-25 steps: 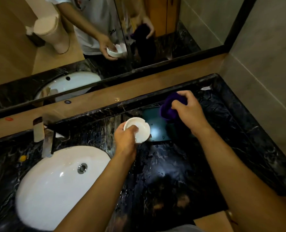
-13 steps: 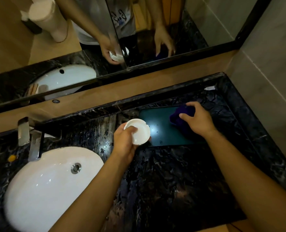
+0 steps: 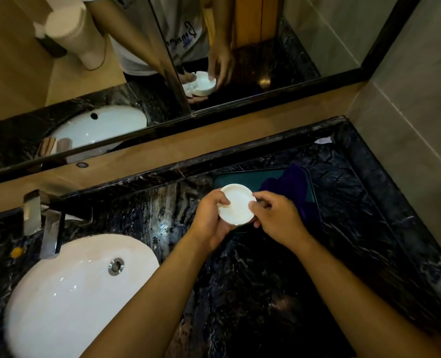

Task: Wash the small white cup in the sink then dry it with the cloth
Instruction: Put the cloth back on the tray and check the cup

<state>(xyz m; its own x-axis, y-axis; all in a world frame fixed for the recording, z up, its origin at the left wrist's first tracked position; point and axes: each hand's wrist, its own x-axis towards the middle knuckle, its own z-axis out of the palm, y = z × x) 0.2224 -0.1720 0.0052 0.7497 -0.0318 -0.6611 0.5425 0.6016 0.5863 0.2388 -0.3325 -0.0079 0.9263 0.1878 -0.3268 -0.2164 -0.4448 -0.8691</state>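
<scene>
We see the white sink (image 3: 67, 293) at the left, and its near edge is cut off by the bottom of the view. The tap (image 3: 49, 223) stands behind it, shiny and hard to make out in the dim light. Next comes our left hand (image 3: 212, 220). It is curled around the left side of the small white cup (image 3: 238, 204), with the thumb on the rim, and it hides the cup's lower left part. The cup is held up above the dark counter (image 3: 253, 293), between the sink and the tray. It is round, so it has no long side, and its open mouth tips up toward us. We cannot see its bottom. Our right hand (image 3: 278, 218) holds the cup's right edge with its fingertips, fingers bent in close. Behind this hand lies the purple cloth (image 3: 289, 183) on a dark tray (image 3: 242, 177). The hand covers part of both. The mirror (image 3: 304, 42) shows the cup's side faintly.
</scene>
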